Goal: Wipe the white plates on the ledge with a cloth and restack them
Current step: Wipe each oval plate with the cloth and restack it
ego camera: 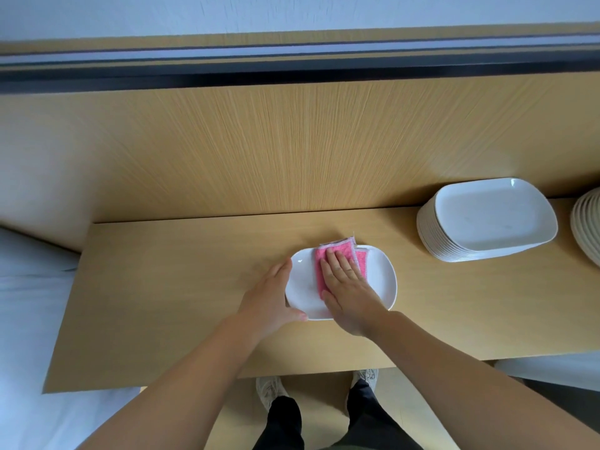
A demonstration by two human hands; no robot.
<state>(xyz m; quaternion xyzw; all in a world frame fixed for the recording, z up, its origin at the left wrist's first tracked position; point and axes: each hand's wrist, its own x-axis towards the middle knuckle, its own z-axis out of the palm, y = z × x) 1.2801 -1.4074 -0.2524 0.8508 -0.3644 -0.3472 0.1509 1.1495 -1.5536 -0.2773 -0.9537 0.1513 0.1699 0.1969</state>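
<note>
White plate (303, 287) unmarked, pink cloth (319, 259) under right hand (349, 287), left hand (271, 297) steadying

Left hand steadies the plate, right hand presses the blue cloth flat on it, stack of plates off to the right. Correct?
Not quite: the cloth is pink, not blue, as the head view shows. The rest holds: the left hand steadies the plate at its left rim, the right hand presses the cloth flat on it, and the stack sits off to the right on the ledge.
</note>
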